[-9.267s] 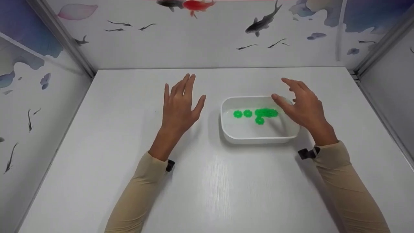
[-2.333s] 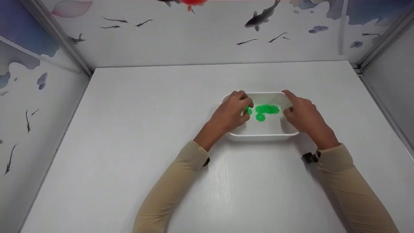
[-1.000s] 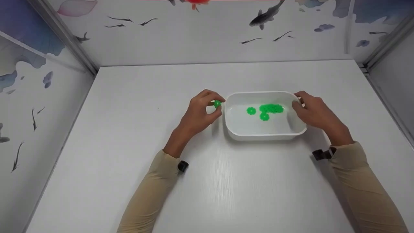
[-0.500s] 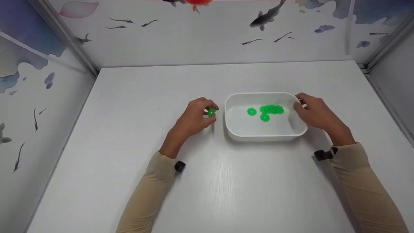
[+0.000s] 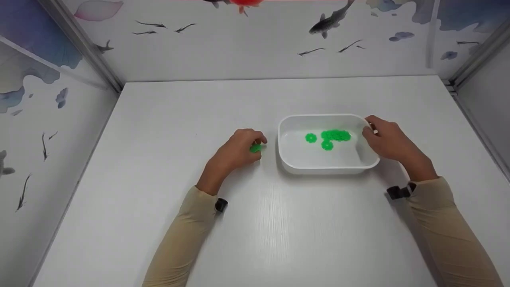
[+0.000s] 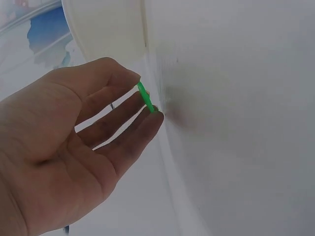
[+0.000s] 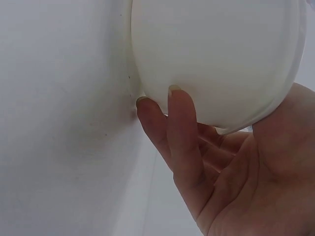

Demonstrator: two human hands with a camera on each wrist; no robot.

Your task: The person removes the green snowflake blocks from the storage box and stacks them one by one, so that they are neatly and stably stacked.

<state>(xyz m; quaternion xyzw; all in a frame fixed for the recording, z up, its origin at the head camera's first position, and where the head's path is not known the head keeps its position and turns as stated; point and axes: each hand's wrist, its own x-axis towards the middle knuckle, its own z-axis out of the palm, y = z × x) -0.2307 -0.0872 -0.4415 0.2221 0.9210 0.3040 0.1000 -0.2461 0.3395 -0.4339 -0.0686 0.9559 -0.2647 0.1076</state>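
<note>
My left hand [image 5: 235,151] pinches a small green flower-shaped disc [image 5: 255,148] between thumb and fingertips, just left of the white tray [image 5: 330,171]. In the left wrist view the disc [image 6: 146,97] stands edge-on between thumb and fingers, close to the tabletop; whether it touches the surface I cannot tell. At the tray's right end my right hand [image 5: 386,137] grips the rim, thumb inside and fingers outside. The right wrist view shows fingers [image 7: 182,128] against the tray's outer wall [image 7: 211,59]. Inside lie a single disc [image 5: 310,138], another disc [image 5: 327,145] and an overlapping row of discs [image 5: 336,135].
The white table [image 5: 255,231] carries the tray right of centre. Panels printed with fish [image 5: 328,24] rise behind the table and at both sides. A black wrist-camera mount sits at each cuff, the left mount [image 5: 221,205] and the right mount [image 5: 398,192].
My left hand has lifted one disc from the tray's left part, moved left past the rim and come down towards the table. My right hand has come to hold the tray's right end.
</note>
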